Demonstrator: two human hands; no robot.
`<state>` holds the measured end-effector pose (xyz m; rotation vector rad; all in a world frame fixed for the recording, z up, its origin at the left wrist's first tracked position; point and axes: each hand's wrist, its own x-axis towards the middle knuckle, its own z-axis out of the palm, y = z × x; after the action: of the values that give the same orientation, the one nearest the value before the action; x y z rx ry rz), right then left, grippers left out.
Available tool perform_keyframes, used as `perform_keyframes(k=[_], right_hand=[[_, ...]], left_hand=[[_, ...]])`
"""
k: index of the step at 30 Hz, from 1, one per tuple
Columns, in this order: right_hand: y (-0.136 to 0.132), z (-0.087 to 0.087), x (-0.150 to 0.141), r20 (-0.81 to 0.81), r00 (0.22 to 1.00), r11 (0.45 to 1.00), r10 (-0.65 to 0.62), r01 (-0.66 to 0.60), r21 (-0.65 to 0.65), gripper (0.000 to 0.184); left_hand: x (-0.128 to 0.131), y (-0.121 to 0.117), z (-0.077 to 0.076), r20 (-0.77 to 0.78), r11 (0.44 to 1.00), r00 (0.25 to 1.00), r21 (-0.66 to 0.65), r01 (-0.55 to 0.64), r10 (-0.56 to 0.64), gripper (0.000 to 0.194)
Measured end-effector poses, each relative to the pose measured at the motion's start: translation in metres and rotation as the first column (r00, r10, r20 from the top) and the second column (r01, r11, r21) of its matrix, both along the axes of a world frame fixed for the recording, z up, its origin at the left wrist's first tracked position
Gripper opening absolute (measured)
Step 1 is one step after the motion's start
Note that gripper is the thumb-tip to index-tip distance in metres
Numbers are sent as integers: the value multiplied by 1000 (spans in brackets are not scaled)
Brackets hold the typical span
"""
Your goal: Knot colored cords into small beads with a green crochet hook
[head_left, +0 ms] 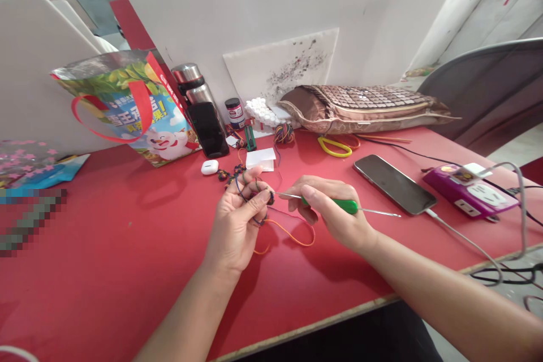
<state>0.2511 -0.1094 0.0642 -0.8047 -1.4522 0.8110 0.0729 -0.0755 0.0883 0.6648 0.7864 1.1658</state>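
Observation:
My left hand [241, 215] pinches a small dark multicoloured piece of crochet work [270, 198] between thumb and fingers, with cord looped over the fingers. My right hand [331, 209] is closed around the green handle of a crochet hook [348, 206]. One thin metal end points left at the crochet work; the other sticks out to the right behind the hand. I cannot tell whether the tip is inside a stitch. An orange length of cord [297, 242] hangs below and curls on the red table. More knotted dark cord [237, 171] lies just beyond my left fingers.
Behind my hands are a white card [261, 158], a ball of multicoloured yarn [284, 133], a white earbud case [210, 167] and yellow-handled scissors [335, 147]. A phone [394, 184] on a cable lies right, beside a purple power strip [470, 192]. A bag [127, 107] and an upright phone [208, 130] stand left.

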Motion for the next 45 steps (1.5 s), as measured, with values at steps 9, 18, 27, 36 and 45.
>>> perform_keyframes(k=[9,18,27,36,45], right_hand=[[0,2,-1,1,1000,1000,12,-12,-8,40],[0,1,-1,-4,1000,1000,9,-9,-3,38],[0,0,0,-4,1000,1000,-3,3,10,38],[1,-1,0,-9,1000,1000,12,-12,4,37],[1,-1,1,-45,997,996,56,-59,-63,37]], left_hand=[[1,0,-1,1,1000,1000,8,9,-9,42],[1,0,0,-2,1000,1000,11,4,-4,45],[0,0,-1,0,1000,1000,10,17,-17,43],[2,0,1,-24,1000,1000,12,-1,1,51],[-2,2,1,-56,998,997,-14,53,-54,54]])
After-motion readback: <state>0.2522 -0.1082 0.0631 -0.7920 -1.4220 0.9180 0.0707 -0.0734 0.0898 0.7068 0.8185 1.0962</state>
